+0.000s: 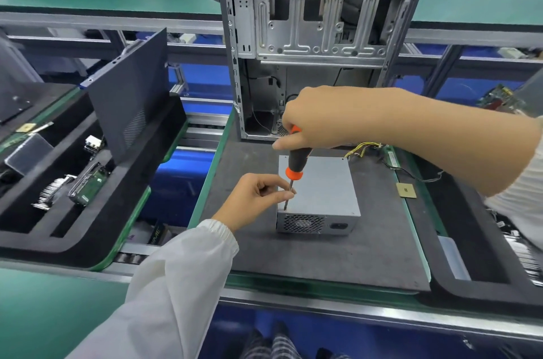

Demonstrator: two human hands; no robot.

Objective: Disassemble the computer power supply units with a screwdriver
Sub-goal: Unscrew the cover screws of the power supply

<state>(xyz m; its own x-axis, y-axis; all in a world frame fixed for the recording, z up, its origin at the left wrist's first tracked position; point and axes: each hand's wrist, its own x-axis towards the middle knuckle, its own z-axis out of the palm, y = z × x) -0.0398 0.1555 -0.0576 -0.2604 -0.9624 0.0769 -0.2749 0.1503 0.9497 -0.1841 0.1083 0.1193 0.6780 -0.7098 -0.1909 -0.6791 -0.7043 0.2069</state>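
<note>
A grey metal power supply unit (326, 191) lies on a dark foam mat (338, 258), its fan grille and power socket facing me. My right hand (314, 117) is closed around the black-and-orange handle of a screwdriver (295, 160), held nearly upright. Its tip rests on the unit's top near the front left corner. My left hand (255, 201) pinches the thin metal shaft just above the tip, fingertips close together. Yellow and black cables (364, 148) trail from the back of the unit.
An open, stripped computer case (308, 35) stands upright behind the unit. On the left, a black foam tray (73, 211) holds a side panel, circuit boards and small parts. A small square chip (406, 190) lies right of the unit. Another foam tray (476, 256) sits at right.
</note>
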